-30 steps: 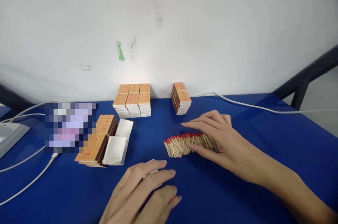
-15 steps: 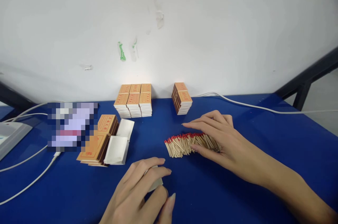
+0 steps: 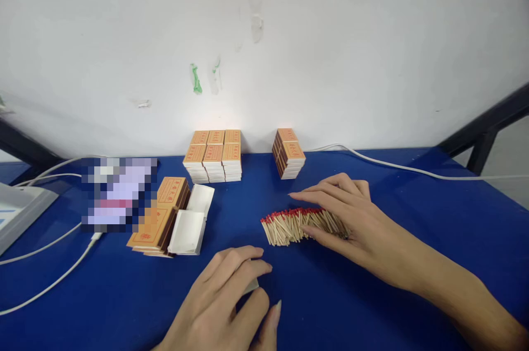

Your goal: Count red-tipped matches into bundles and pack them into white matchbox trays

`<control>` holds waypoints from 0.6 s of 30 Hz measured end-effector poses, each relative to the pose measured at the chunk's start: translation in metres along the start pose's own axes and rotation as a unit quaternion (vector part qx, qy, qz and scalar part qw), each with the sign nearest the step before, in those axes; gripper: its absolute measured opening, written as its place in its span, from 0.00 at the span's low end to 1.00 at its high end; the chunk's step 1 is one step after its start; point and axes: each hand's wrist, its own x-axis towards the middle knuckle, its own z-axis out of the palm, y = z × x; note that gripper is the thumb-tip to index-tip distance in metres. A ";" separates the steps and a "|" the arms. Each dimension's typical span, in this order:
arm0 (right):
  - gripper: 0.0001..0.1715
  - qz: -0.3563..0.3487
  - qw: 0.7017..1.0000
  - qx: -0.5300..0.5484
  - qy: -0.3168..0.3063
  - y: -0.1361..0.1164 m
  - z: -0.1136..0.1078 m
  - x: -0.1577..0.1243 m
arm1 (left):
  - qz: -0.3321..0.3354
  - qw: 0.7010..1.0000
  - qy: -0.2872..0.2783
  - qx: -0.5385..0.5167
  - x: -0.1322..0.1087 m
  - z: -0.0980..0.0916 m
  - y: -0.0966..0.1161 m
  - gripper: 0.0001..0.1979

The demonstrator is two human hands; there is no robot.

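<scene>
Left hand (image 3: 231, 304): fingers curled down and closed loosely over a small white tray (image 3: 252, 285), of which only a corner is seen past the fingertips; the tray is pressed against the table (image 3: 372, 296) near its front edge.

Right hand (image 3: 351, 213): held open, fingers stretched leftward. It is laid over the right end of a pile of matches (image 3: 285, 226), with the thumb along the near side and the fingers along the far side. Red heads are turned away from the person.

The matches are just beyond and to the right of the left hand, a strip of bare blue between them.

Further left, orange sleeves (image 3: 159, 217) and empty white trays (image 3: 190, 223) are heaped. Boxes (image 3: 212, 159) are stacked by the wall (image 3: 330, 37), with a smaller stack (image 3: 289, 159) to the right. Red print is noted on the tops; it cannot be read.

A white cable (image 3: 397, 166) is run along the back edge. Open blue surface is recorded to the right of the right hand.
</scene>
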 end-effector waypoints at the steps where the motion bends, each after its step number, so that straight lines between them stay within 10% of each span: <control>1: 0.25 0.000 1.000 -0.001 0.000 0.000 0.000 0.000 | 0.001 1.000 0.000 0.004 0.000 -0.001 0.000 0.09; 12: 0.23 -0.013 1.000 -0.009 0.012 0.001 0.002 0.001 | 0.136 0.988 -0.004 0.067 -0.008 0.003 -0.006 0.09; 18: 0.19 -0.031 0.997 -0.015 0.070 0.002 0.003 0.001 | 0.146 0.979 -0.099 0.107 -0.001 -0.013 0.001 0.18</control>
